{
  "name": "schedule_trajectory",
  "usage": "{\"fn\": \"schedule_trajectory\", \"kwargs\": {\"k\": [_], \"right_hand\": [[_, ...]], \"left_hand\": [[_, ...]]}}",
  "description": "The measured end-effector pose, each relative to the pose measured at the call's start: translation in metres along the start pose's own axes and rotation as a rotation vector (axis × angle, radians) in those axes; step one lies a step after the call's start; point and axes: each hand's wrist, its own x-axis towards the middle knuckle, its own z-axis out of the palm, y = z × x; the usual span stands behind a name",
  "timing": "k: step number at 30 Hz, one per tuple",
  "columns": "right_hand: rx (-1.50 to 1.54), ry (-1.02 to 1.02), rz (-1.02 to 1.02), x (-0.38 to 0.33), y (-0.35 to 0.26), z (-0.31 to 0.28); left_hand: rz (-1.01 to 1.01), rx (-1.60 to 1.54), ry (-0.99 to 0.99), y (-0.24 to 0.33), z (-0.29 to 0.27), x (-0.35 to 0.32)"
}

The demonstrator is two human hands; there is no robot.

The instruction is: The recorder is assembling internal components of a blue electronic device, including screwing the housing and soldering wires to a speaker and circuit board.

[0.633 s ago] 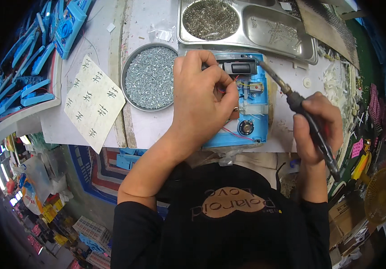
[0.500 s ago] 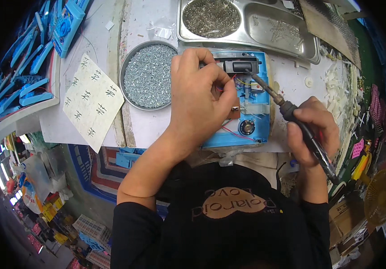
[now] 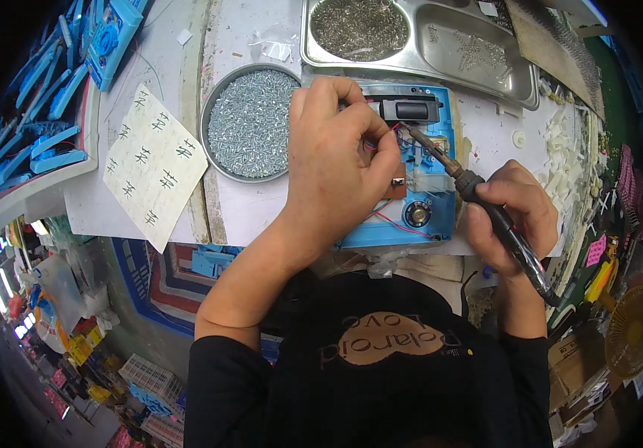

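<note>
Blue case: the blue plastic case [image 3: 432, 196] is lying open on the tabletop [image 3: 254, 209], near its front edge, with thin red wires and a small round speaker inside.
Left hand: the left hand [image 3: 336, 153] is resting over the case's left half, fingers pinching something small at the wires; what exactly, I cannot tell.
Right hand: the right hand [image 3: 512, 216] is clenching the soldering iron [image 3: 478, 196], its tip pointing toward 10 o'clock and meeting the wires.
Round tin: a tin of screws [image 3: 250, 123] is sitting at 9 o'clock from the case.
Steel tray: a tray [image 3: 486, 67] is lying at 12 o'clock.
Paper: a marked sheet [image 3: 153, 166] is lying beyond the tin.
</note>
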Motion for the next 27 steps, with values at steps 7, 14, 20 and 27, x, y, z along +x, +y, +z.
{"fn": "schedule_trajectory", "kwargs": {"k": [7,14,20,27], "right_hand": [[-0.029,0.001,-0.079,0.002,0.002,-0.001],[-0.024,0.005,-0.067,0.003,0.002,0.000],[-0.021,0.006,-0.057,0.002,0.002,-0.001],[-0.001,0.008,-0.002,-0.001,0.001,-0.011]], "left_hand": [[-0.015,0.000,-0.001,0.001,0.000,0.000],[-0.007,-0.007,0.012,0.000,0.001,0.000],[-0.003,-0.006,0.014,-0.001,0.003,0.000],[0.005,0.011,0.027,0.000,0.003,0.000]]}}
